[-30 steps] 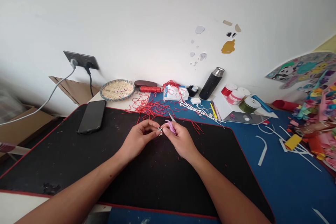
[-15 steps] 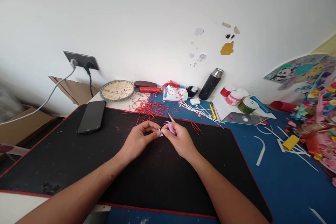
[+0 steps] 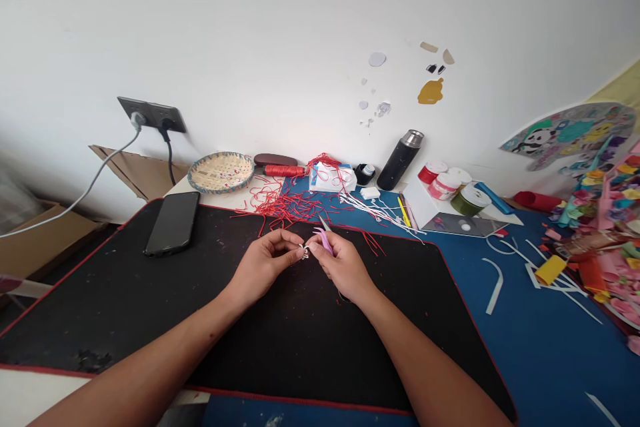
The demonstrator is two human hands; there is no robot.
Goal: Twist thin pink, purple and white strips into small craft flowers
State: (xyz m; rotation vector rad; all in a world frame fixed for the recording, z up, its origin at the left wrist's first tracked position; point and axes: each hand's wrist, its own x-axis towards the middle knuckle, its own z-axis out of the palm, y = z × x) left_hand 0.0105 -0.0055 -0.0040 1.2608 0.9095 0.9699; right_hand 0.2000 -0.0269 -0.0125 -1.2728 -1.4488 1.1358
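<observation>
Over the middle of the black mat (image 3: 280, 347), my left hand (image 3: 267, 263) pinches a small white looped piece of cord (image 3: 304, 251) between thumb and forefinger. My right hand (image 3: 346, 267) is closed beside it, its thumb and fingertips also at the white piece. In the right hand's grip sits a purple curved-tipped tool (image 3: 325, 242). A pointed metal blade (image 3: 325, 223) sticks out beyond the same hand, and a thin dark curve shows beneath its palm; the rest is hidden by the fingers.
Behind my hands lie red cord pieces (image 3: 290, 210) and white cords (image 3: 375, 210). A phone (image 3: 173, 223) rests on the mat's left. Further back stand a woven basket (image 3: 220, 173), a black flask (image 3: 400, 160) and ribbon spools (image 3: 470, 200). Paper strips (image 3: 494, 287) lie right.
The white piece has turned slightly between my fingertips, and my right fingers have shifted a little. The whole view has moved slightly; both hands keep their grip.
</observation>
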